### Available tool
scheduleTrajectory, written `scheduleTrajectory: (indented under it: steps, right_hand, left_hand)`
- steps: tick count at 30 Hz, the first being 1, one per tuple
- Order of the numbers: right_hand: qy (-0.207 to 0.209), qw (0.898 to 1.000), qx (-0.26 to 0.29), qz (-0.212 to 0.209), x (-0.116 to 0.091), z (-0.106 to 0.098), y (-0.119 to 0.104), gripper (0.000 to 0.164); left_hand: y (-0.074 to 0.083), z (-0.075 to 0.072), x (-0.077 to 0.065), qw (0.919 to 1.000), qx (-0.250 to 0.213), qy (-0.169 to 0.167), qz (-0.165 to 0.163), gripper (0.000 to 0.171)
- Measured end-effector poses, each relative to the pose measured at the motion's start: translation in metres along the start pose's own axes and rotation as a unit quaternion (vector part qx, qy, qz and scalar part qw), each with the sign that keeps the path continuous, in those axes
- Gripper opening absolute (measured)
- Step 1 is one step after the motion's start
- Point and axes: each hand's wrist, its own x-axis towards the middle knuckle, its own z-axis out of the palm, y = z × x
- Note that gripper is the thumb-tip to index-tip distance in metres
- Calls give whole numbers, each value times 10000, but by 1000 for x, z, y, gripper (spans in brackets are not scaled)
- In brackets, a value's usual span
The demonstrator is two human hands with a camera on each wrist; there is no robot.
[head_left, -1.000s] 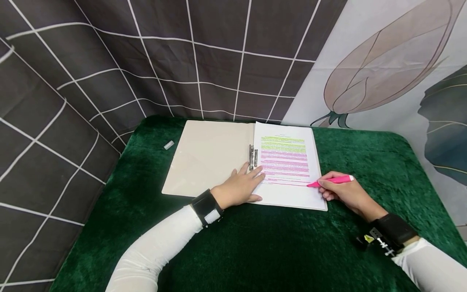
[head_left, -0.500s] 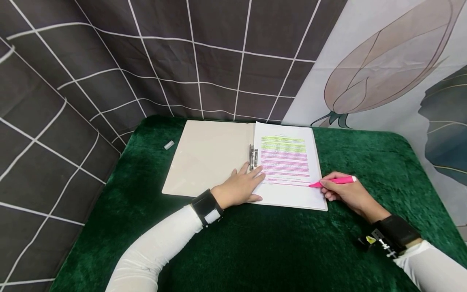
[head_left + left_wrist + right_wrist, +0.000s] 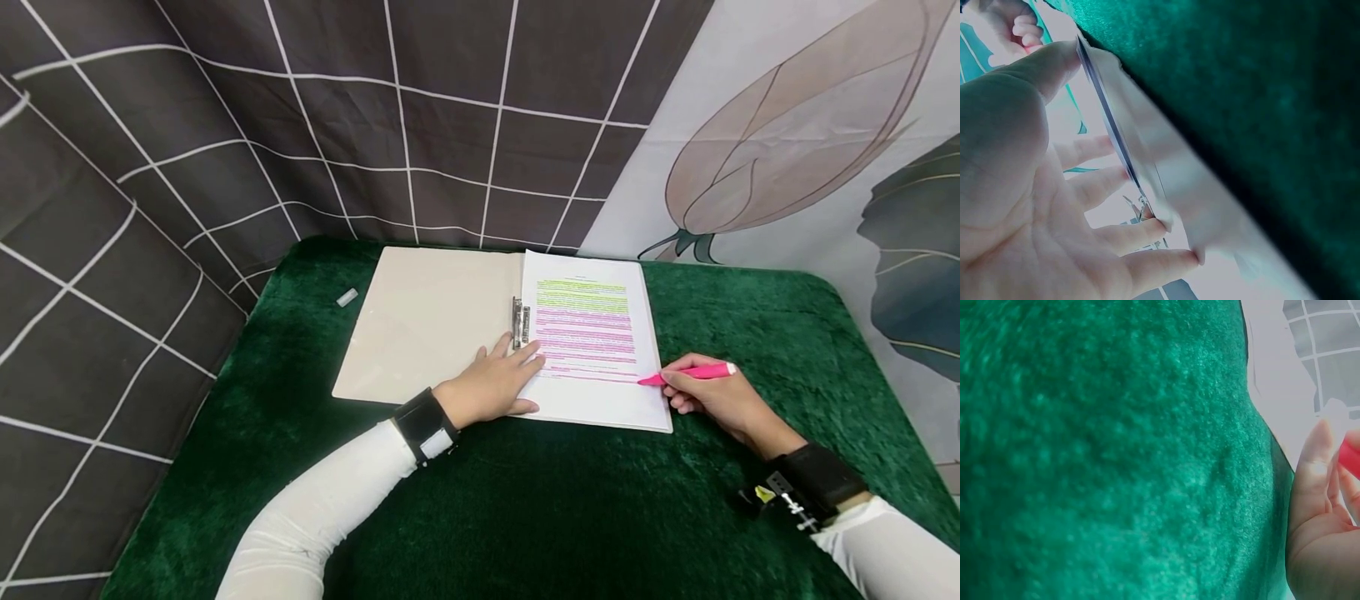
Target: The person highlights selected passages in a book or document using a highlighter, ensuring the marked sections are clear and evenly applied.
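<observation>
A pink pen [image 3: 701,372] is held by the right hand [image 3: 708,398], pinched between thumb and fingers, with its white end pointed up to the right. The pen is found over the right side of the paper [image 3: 600,407], and its tip is set at the right end of the lowest pink line. On the paper, the far rows of print are marked in yellow-green, and the rows below them are marked in pink; the near part is left white. The left hand [image 3: 491,387] is laid flat with its fingers spread, partly on the folder [image 3: 427,325] and partly on the left edge of the paper; nothing is gripped by it. The fingers are placed just beside the near end of the metal clip [image 3: 519,323], but whether it is touched cannot be told. The folder is spread wide on the green cloth [image 3: 562,508], with the paper on its right half. A small white thing [image 3: 347,297] is seen on the cloth, left of the folder. A black band [image 3: 426,425] is worn on the left wrist. Behind, a dark wall [image 3: 450,142] is crossed by white lines, and a big flower [image 3: 780,142] is shown at far right.
</observation>
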Motion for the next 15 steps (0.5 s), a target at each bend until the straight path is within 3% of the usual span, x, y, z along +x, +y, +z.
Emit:
scheduleTrajectory:
  steps: [6,15]
  right_hand:
    - [-32,9998,86,-167,-2,-2,-2,22]
    - [-248,9945,776,-652,-2,-3,-20,11]
  left_hand:
    - [1,-1,1,10000,68,13,-53,78]
    - [0,0,2,9999,121,46,-33,78]
